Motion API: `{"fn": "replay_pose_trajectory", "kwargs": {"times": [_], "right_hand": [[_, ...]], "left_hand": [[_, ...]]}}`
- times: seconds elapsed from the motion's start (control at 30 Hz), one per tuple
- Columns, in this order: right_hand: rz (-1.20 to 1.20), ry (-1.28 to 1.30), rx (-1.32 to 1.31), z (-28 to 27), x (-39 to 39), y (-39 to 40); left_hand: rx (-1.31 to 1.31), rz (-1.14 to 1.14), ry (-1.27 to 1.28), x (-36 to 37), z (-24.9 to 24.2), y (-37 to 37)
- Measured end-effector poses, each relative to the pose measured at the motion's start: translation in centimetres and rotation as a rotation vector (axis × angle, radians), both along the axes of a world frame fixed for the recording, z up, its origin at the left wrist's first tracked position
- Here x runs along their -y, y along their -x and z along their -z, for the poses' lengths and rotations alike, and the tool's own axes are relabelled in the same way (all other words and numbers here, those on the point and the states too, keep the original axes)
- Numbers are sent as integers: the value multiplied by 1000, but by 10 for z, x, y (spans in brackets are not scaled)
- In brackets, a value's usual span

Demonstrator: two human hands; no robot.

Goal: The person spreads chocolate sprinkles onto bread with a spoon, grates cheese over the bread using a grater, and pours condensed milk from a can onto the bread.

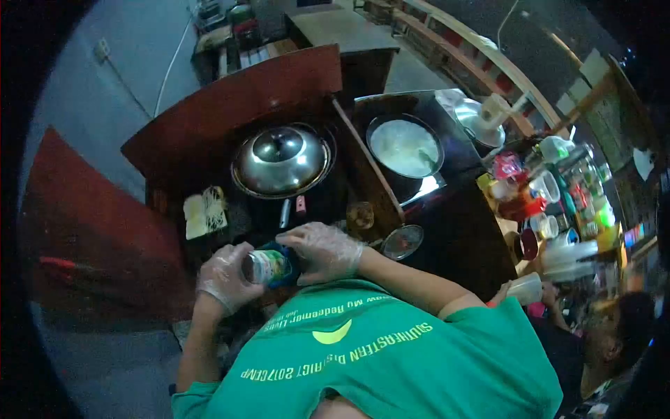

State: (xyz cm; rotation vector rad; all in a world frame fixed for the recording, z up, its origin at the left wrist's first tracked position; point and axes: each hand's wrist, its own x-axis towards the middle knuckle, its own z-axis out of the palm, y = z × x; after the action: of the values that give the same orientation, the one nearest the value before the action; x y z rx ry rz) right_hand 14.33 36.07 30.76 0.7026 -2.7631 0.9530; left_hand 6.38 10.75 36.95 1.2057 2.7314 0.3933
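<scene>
Between my two gloved hands, in front of my green shirt, a jar (267,267) with a white and green label lies on its side. My left hand (227,276), in a clear plastic glove, is wrapped round its left end. At the other end, where something blue shows, my right hand (324,251) is closed on the jar, also gloved; its fingertips are partly hidden. Ahead of my left hand lie bread slices (204,213) with pale shreds on top. A domed metal lid (283,164) covers a pan beyond my hands, its handles pointing toward me.
Past a wooden divider (366,157), a wok (405,146) holds cloudy liquid. Near my right forearm are a round clear lid (403,242) and a small jar (361,216). Bottles and tubs crowd the right table. Another person there holds a plastic cup (525,288).
</scene>
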Motion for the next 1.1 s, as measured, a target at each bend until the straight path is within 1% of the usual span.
{"fn": "replay_pose_trajectory", "kwargs": {"times": [0.03, 0.07, 0.17, 0.2, 0.23, 0.27, 0.3, 0.33, 0.37, 0.4, 0.43, 0.47, 0.5, 0.53, 0.57, 0.6, 0.63, 0.67, 0.7, 0.73, 0.77, 0.8, 0.83, 0.87, 0.9, 0.97, 1.03, 1.07, 1.1], "right_hand": [[-16, 4, -105, 2, 3, 4], [-36, 54, -198, 3, 3, 5], [107, 263, -293, 28, -6, 1], [166, 241, -265, 28, -10, -3], [190, 241, -283, 31, -15, -3], [194, 320, -281, 39, -20, -3], [191, 398, -276, 35, -23, -6], [302, 398, -211, 31, -25, -15], [298, 390, -221, 28, -30, -17], [340, 406, -272, 25, -33, -17], [375, 425, -321, 23, -35, -15], [411, 385, -364, 21, -36, -12], [383, 382, -368, 19, -36, -8], [408, 374, -373, 16, -36, -5], [435, 367, -376, 10, -34, -2], [464, 345, -340, 2, -31, -1], [436, 346, -331, -1, -30, 5], [433, 353, -389, -4, -29, 12], [426, 367, -440, -5, -25, 21], [462, 254, -435, -15, -25, 22], [496, 149, -428, -27, -32, 18], [519, 220, -454, -30, -36, 12], [549, 294, -478, -32, -44, 6], [538, 177, -517, -44, -59, -1], [633, 205, -597, -1, -82, 1], [700, 136, -670, 30, -119, -6], [844, 65, -485, 54, -148, -13], [873, 20, -444, 62, -157, -13], [901, -27, -411, 70, -166, -13]], "left_hand": [[15, 88, -11, -17, -4, 0], [33, 104, 9, -35, -15, -6], [36, 230, -89, -68, -9, -1], [20, 258, -90, -78, -4, 1], [-51, 318, -244, -86, 3, 3], [-115, 375, -397, -92, 11, 5], [-122, 395, -394, -97, 19, 3], [156, 259, -598, -103, 29, 1], [436, 108, -797, -107, 43, 1], [622, 27, -977, -111, 68, 10], [943, -55, -1135, -119, 76, 7], [938, 54, -978, -124, 73, 16], [925, 155, -819, -124, 67, 24], [1623, -26, -1133, -120, 65, 12], [1605, -34, -1160, -120, 66, 23], [1521, -9, -1116, -114, 72, 35], [1442, 7, -1071, -108, 78, 43], [1365, 50, -1043, -103, 48, 44], [1241, 43, -968, -94, 38, 52], [1045, -53, -960, -85, 22, 58], [939, -3, -1043, -68, 57, 100], [709, -44, -998, -57, 7, 89], [615, -125, -1004, -44, -8, 98], [443, -234, -891, -24, -10, 120], [274, -323, -766, 2, -8, 146], [-202, -427, -565, 36, 15, 195], [-520, -385, -303, 55, 30, 230], [-409, -415, -278, 48, 21, 222], [-402, -399, -271, 47, 27, 227]]}}
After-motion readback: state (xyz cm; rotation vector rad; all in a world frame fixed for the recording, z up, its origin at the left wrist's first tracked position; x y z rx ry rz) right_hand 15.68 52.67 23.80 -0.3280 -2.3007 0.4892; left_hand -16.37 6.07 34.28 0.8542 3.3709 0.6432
